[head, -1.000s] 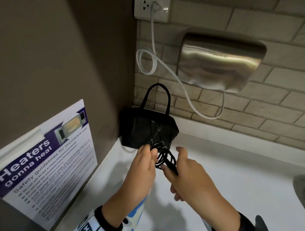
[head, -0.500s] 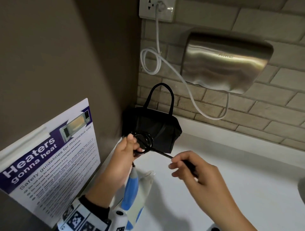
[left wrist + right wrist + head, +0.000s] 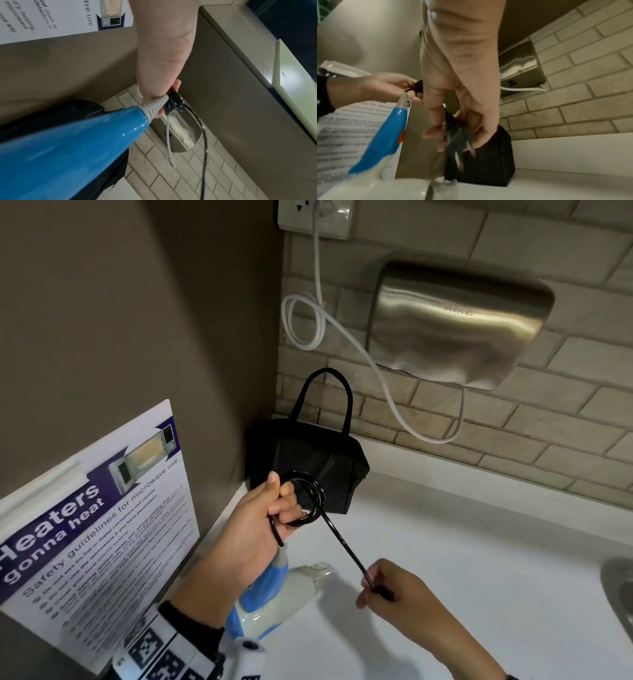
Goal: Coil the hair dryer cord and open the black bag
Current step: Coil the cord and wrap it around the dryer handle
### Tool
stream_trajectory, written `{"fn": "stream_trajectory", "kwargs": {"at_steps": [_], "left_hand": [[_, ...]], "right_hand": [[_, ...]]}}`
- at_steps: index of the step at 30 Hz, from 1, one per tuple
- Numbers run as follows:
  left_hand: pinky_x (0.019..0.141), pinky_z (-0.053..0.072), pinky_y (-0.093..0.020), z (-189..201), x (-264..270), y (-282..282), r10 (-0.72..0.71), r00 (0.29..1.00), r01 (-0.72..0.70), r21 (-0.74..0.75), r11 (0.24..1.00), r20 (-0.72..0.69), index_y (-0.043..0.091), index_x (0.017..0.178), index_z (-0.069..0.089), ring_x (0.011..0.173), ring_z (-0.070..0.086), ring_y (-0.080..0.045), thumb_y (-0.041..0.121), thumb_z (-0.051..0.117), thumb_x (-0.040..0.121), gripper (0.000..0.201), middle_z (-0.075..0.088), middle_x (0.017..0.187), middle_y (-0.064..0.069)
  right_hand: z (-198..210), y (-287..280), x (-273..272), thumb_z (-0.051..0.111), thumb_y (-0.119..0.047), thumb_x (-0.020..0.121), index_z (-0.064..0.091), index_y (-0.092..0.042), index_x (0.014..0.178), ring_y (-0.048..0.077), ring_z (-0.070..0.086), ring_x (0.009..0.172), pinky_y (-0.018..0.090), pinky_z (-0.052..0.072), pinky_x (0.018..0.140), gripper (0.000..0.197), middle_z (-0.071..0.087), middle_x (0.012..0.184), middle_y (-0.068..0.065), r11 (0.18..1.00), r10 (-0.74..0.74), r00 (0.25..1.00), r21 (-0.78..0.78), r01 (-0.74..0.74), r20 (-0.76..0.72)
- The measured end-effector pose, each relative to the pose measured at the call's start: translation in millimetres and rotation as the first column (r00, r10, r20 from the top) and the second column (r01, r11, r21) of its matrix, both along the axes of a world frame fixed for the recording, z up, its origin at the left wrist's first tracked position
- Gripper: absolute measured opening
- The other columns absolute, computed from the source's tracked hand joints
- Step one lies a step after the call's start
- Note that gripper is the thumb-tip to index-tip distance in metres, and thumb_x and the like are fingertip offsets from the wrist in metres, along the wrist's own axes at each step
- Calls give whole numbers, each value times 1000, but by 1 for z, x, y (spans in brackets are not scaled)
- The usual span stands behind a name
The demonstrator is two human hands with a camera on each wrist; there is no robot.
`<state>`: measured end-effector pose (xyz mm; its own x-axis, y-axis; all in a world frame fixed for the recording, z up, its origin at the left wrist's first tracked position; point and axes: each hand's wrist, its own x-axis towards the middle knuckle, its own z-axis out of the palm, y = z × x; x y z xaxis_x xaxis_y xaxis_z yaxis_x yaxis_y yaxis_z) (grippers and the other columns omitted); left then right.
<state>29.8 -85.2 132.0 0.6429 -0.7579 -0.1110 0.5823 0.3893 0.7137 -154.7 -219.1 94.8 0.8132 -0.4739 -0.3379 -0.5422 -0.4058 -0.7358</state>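
Since half a second ago, pulled farther apart: left hand (image 3: 255,529) raised a little with the coil, right hand (image 3: 394,590) drawn back toward the counter's near edge, cord (image 3: 337,537) stretched straight between. Only in the right wrist view: blurred plug (image 3: 460,136) hanging from curled right fingers (image 3: 435,112). Only in the left wrist view: cord loops stacked tight against the grey strain relief of the dryer (image 3: 68,148). Left fingers (image 3: 287,491) curled round the coil, right pinching the cord's end. Dryer lifted by its cord over the counter (image 3: 479,577). Bag (image 3: 308,470) shut, upright in the far-left corner.
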Motion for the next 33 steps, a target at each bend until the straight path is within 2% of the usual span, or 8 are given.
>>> {"fn": "stream_trajectory", "kwargs": {"at_steps": [4,8,11,15,18,21,29,33], "left_hand": [[67,27,-26,-3,-9,-1,-39,987,26,81,996,159,13,74,43,48,32,-7,32,36,99,33,28,53,8],[65,29,-26,-3,-22,-4,-85,959,41,167,985,270,12,75,43,50,32,-8,34,34,99,34,26,55,6],[68,31,-26,0,-20,-1,-146,966,114,154,981,215,11,77,45,51,34,-8,34,36,99,33,26,55,5],[72,40,-28,5,-4,8,-332,943,333,45,942,-27,10,78,53,55,41,-12,35,38,99,36,31,56,4],[70,43,-29,3,-1,8,-392,908,394,-17,919,-145,10,75,54,57,43,-13,30,40,97,33,33,57,4],[72,35,-30,0,-3,4,-384,917,391,53,919,-110,12,73,52,58,42,-13,27,39,96,30,31,57,4],[76,40,-32,2,13,13,-545,835,550,83,831,-72,10,81,57,67,52,-16,37,45,94,32,38,58,4],[69,44,-28,0,14,16,-466,884,456,153,877,42,14,75,56,64,52,-13,35,50,91,26,38,56,5]], "right_hand": [[25,10,19,70,-19,82,55,-12,107,19,64,71,27,49,76,30,55,64,2,892,-27,983,448,-59,184],[47,18,44,61,-30,90,58,-11,118,12,41,52,26,43,67,34,39,56,-4,814,-152,932,576,-71,330],[53,16,53,60,-25,91,63,-3,111,11,30,49,28,36,66,30,32,56,-4,827,-203,903,560,-49,379],[53,12,54,64,-23,90,61,6,101,9,28,48,24,33,60,31,31,53,-7,785,-199,918,616,-61,344],[55,5,56,68,-19,84,53,-9,86,7,28,41,21,40,52,18,28,46,-9,600,-243,935,798,-64,257],[59,-1,53,65,-13,82,60,-13,83,3,33,35,19,41,46,5,34,41,-10,368,-252,956,928,-52,153],[57,-10,49,59,-23,89,63,-13,84,1,31,35,18,34,50,11,35,43,-12,482,-46,970,856,-189,240],[56,-12,49,54,-27,94,70,-17,88,8,30,44,22,35,58,21,32,51,-6,748,45,956,624,-225,291]]}}
